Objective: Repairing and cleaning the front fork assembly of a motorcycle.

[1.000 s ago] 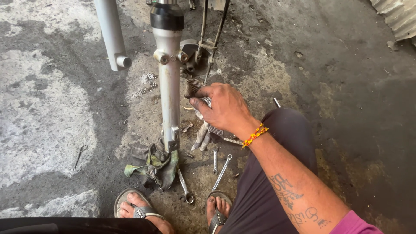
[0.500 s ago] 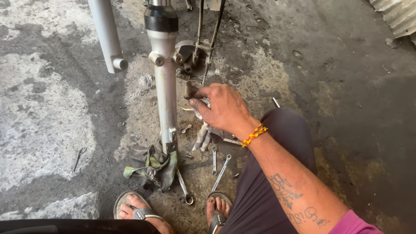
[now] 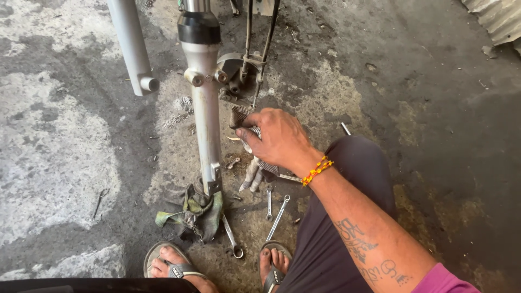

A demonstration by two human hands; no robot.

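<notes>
Fingers of the right hand are clutching a dirty rag just beside the upright silver fork leg, above wrenches lying on the concrete floor. Left hand is staying out of view.

Below our right grip we see the stained concrete floor carrying scattered wrenches, small bolts and a crumpled green rag.
</notes>
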